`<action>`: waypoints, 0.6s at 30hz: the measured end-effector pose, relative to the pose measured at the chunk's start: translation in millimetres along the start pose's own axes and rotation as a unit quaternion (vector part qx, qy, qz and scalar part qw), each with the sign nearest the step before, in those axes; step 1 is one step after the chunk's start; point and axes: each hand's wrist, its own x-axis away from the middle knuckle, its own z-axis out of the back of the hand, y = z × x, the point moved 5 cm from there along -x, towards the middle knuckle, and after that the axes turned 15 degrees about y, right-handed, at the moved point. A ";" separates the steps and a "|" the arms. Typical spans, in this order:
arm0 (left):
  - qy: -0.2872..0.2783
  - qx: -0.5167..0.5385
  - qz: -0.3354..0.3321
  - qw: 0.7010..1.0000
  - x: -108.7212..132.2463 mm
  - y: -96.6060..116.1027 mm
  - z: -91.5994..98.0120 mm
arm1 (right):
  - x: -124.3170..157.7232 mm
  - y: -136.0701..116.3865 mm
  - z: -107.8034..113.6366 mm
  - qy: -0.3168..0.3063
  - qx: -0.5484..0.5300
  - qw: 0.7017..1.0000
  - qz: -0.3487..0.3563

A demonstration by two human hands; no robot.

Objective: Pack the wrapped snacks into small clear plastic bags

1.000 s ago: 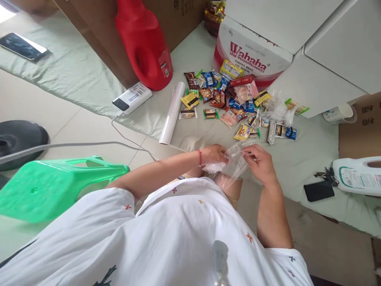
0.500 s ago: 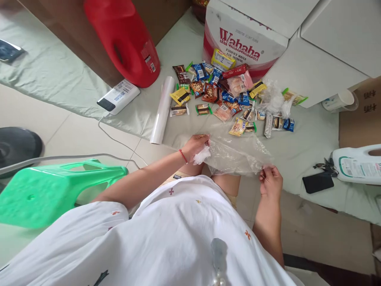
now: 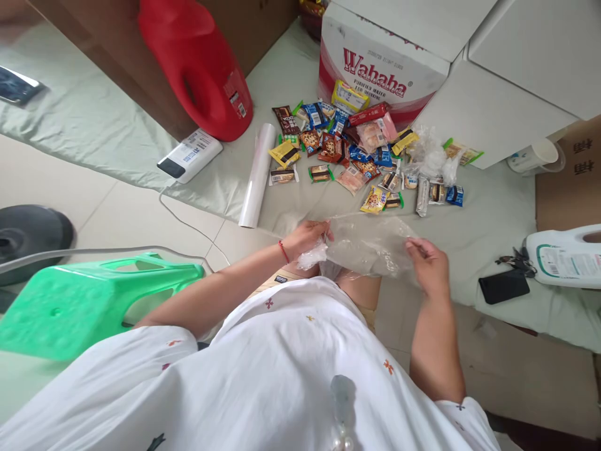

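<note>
A clear plastic bag (image 3: pixel 369 244) is stretched between my two hands, above my lap. My left hand (image 3: pixel 307 241), with a red string on its wrist, is closed on the bag's left end, where the film is bunched and whitish. At the other end my right hand (image 3: pixel 428 263) pinches the bag's edge between thumb and fingers. Just beyond the bag lies a loose pile of wrapped snacks (image 3: pixel 334 147) on the pale green cloth (image 3: pixel 488 219). To the left of the pile is a roll of clear plastic film (image 3: pixel 257 175).
A Wahaha carton (image 3: pixel 380 69) stands behind the snacks. On the left are a red jug (image 3: pixel 201 69), a white power bank (image 3: pixel 190 156) with a cable, and a green stool (image 3: pixel 84 300). A black phone (image 3: pixel 504 286), keys (image 3: pixel 514 263) and a white bottle (image 3: pixel 563 257) lie at the right.
My right hand has moved slightly up and taken the bag's edge higher. My left hand has shifted a little to the left and down, with the bag held between both.
</note>
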 end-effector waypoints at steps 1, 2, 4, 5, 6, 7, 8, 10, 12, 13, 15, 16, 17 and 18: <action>-0.022 -0.015 -0.005 1.000 1.3 -1.2 5.8 | -10.2 -1.6 0.6 -0.010 -0.035 0.999 -0.029; -0.043 -0.028 -0.008 0.999 2.2 -3.0 11.9 | -21.0 -2.8 0.5 -0.026 -0.061 0.996 -0.055; -0.073 -0.047 -0.004 0.996 2.5 -7.1 23.4 | -42.9 -4.2 -4.6 -0.064 -0.069 0.991 -0.095; -0.080 -0.053 0.003 0.995 2.0 -8.9 28.4 | -53.1 -4.2 -10.2 -0.082 -0.055 0.989 -0.107; -0.080 -0.061 0.012 0.995 1.3 -10.1 32.7 | -62.2 -4.0 -17.9 -0.097 -0.038 0.988 -0.113; -0.071 -0.072 0.020 0.995 0.6 -10.1 36.9 | -69.8 -3.5 -27.3 -0.110 -0.021 0.987 -0.112; -0.050 -0.089 0.020 0.995 0.3 -8.0 41.6 | -76.0 -2.9 -37.5 -0.120 -0.008 0.987 -0.107; 0.045 -0.143 -0.026 0.988 2.5 5.1 55.1 | -83.9 -1.2 -56.6 -0.127 0.005 0.988 -0.090; 0.190 -0.209 -0.134 0.950 15.1 30.9 71.3 | -87.0 0.4 -69.5 -0.122 0.002 0.990 -0.077; 0.254 -0.236 -0.198 0.917 26.5 45.5 76.8 | -87.4 0.9 -73.2 -0.118 -0.002 0.990 -0.073; 0.291 -0.269 -0.308 0.865 51.7 68.1 74.2 | -86.9 0.4 -76.5 -0.116 -0.009 0.991 -0.068; 0.244 -0.280 -0.353 0.859 61.6 73.5 64.4 | -86.3 -0.6 -77.0 -0.117 -0.009 0.991 -0.065; 0.158 -0.292 -0.393 0.858 69.5 74.2 49.5 | -85.5 -1.6 -77.2 -0.119 -0.009 0.991 -0.064; 0.059 -0.304 -0.424 0.851 75.6 70.1 32.6 | -84.8 -2.4 -77.3 -0.121 -0.008 0.991 -0.065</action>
